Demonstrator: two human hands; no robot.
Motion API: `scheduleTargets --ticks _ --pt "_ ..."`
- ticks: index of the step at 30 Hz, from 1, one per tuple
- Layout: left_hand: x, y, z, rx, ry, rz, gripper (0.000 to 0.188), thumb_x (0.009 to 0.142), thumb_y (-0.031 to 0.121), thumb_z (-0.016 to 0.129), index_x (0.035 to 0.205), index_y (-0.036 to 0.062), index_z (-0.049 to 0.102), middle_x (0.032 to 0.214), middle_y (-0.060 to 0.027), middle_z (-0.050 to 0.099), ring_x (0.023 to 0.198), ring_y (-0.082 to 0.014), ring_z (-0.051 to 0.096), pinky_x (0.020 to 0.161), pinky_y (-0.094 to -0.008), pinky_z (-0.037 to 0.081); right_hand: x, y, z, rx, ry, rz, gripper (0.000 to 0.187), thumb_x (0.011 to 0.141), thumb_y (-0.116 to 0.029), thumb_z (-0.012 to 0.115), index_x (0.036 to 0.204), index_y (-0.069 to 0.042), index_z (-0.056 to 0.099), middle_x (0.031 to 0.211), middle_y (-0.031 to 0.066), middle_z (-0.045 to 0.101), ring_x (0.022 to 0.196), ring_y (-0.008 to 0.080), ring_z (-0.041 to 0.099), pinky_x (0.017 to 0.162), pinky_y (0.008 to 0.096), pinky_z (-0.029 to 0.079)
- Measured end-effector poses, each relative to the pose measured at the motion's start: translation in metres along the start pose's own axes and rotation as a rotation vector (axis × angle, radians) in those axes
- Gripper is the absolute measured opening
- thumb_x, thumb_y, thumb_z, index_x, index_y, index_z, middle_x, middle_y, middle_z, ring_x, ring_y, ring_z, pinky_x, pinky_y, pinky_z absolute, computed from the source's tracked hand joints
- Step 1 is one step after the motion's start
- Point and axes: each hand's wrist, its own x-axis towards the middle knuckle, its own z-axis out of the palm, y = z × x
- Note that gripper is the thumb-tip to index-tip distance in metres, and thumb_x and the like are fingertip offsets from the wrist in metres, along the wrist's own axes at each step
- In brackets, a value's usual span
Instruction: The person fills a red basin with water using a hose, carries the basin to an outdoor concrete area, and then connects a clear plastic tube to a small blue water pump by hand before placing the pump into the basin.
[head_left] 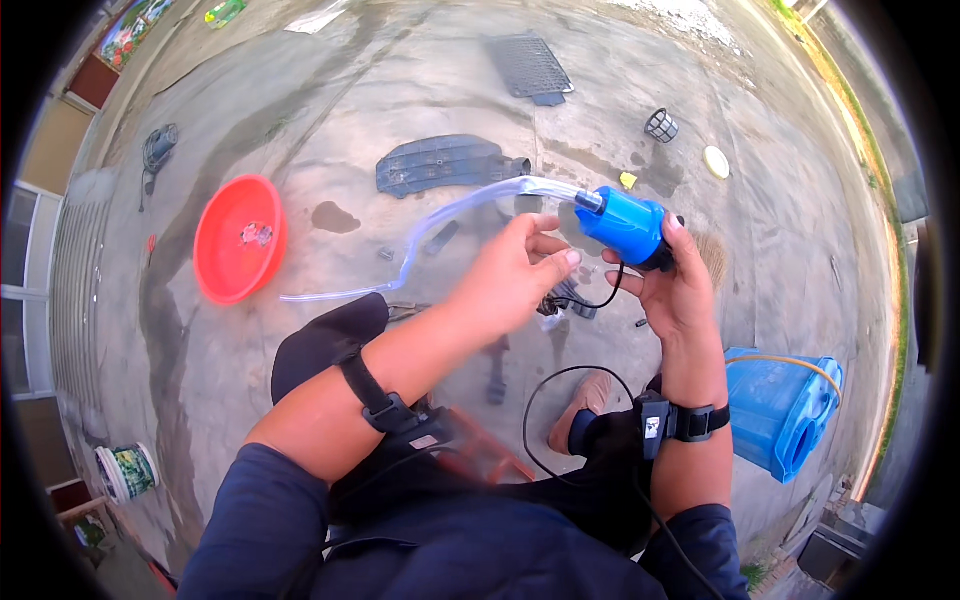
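My right hand (679, 287) grips a blue cylindrical pump (618, 224) from its right end, thumb along the dark end and fingers beneath. From the metal fitting at the pump's left end, a clear plastic hose (437, 213) arches left and droops toward the ground. A thin black cable (611, 296) curves down from the pump. My left hand (518, 277) hovers just left of the pump, below the hose, with nothing visible in it. Its fingers are apart and partly curled, and some are hidden behind the palm.
A red basin (208, 245) sits at left and a blue plastic tank (770, 405) at right. Ahead lie a dark curved panel (437, 166), a black ribbed plate (532, 66), a black strainer basket (661, 126) and a whitish round lid (716, 162). Small dark parts lie between my feet.
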Motion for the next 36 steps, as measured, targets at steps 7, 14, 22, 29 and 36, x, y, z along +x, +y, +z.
scheduleTargets --ticks 7,14,22,29,36 --pt "0.005 0.008 -0.020 -0.117 0.003 -0.017 0.048 0.092 0.016 0.067 0.132 -0.0015 0.049 0.119 -0.0129 0.060 0.102 -0.0188 0.062 0.086 -0.0329 0.051 0.003 -0.018 -0.007 0.042 0.117 -0.118 0.055 0.093 -0.046 0.057 0.128 -0.004 0.052 0.112 0.0173 0.064 0.090 0.0293 0.068 0.071 0.0423 0.056" --pt "-0.005 0.064 -0.055 0.021 0.046 0.209 0.036 0.089 0.011 0.069 0.123 0.0016 0.059 0.110 -0.0109 0.064 0.097 -0.0156 0.063 0.081 -0.0298 0.053 0.004 -0.026 -0.025 0.079 0.177 -0.185 0.054 0.094 -0.047 0.056 0.127 -0.004 0.052 0.112 0.0194 0.064 0.089 0.0317 0.069 0.069 0.0413 0.056" --pt "0.011 0.039 -0.061 0.697 0.183 0.397 0.071 0.082 0.023 0.075 0.141 0.0014 0.042 0.130 -0.0173 0.054 0.123 -0.0291 0.054 0.103 -0.0384 0.043 0.001 -0.027 -0.014 0.116 0.150 -0.158 0.053 0.094 -0.047 0.056 0.126 -0.004 0.052 0.113 0.0195 0.063 0.091 0.0335 0.068 0.071 0.0416 0.054" --pt "0.008 0.030 -0.039 0.877 0.480 0.680 0.051 0.081 0.016 0.071 0.125 0.0022 0.051 0.109 -0.0167 0.060 0.106 -0.0343 0.060 0.091 -0.0404 0.047 0.003 -0.024 -0.014 0.188 0.107 -0.115 0.057 0.095 -0.049 0.054 0.126 -0.002 0.052 0.113 0.0204 0.062 0.091 0.0365 0.068 0.072 0.0422 0.055" --pt "-0.005 -0.012 -0.002 0.796 -0.182 0.399 0.042 0.078 0.013 0.069 0.117 0.0049 0.057 0.112 -0.0160 0.059 0.103 -0.0341 0.061 0.088 -0.0425 0.049 0.004 -0.013 0.004 0.360 0.041 -0.042 0.059 0.096 -0.051 0.052 0.125 0.000 0.053 0.108 0.0217 0.064 0.093 0.0378 0.067 0.078 0.0460 0.057"
